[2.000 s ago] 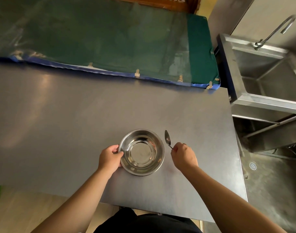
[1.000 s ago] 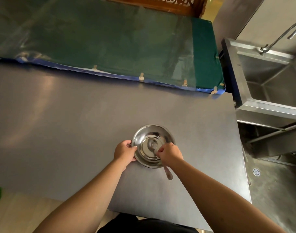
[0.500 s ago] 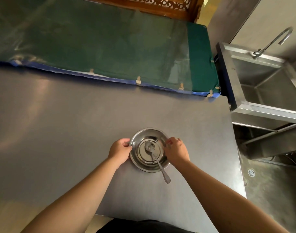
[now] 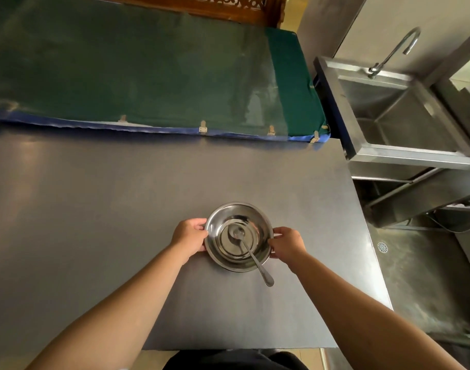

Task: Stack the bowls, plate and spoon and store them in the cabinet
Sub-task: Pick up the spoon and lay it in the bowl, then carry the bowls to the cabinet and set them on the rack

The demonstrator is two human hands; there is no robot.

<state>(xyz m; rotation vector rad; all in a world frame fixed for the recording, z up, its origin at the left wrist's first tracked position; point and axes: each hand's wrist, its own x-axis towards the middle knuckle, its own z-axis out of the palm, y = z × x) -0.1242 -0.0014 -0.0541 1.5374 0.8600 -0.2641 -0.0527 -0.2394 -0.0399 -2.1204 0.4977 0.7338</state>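
A stack of shiny steel dishes (image 4: pixel 257 217) sits on the grey table (image 4: pixel 121 209), near its front right part. Concentric rims show nested pieces; I cannot tell bowls from plate. A steel spoon (image 4: pixel 251 253) lies in the top dish, with its handle sticking out over the near right rim. My left hand (image 4: pixel 189 237) grips the stack's left rim. On the opposite rim, my right hand (image 4: pixel 288 243) has its fingers closed around the edge. No cabinet is in view.
Behind the table lies a green mat with a blue edge (image 4: pixel 148 70). A steel sink (image 4: pixel 394 113) with a curved tap (image 4: pixel 394 49) stands at the right, beyond the table's right edge. A floor drain (image 4: pixel 382 247) shows below it.
My right hand laid the spoon into the top dish, let go of it and moved to the stack's right rim. My left hand stayed on the left rim.
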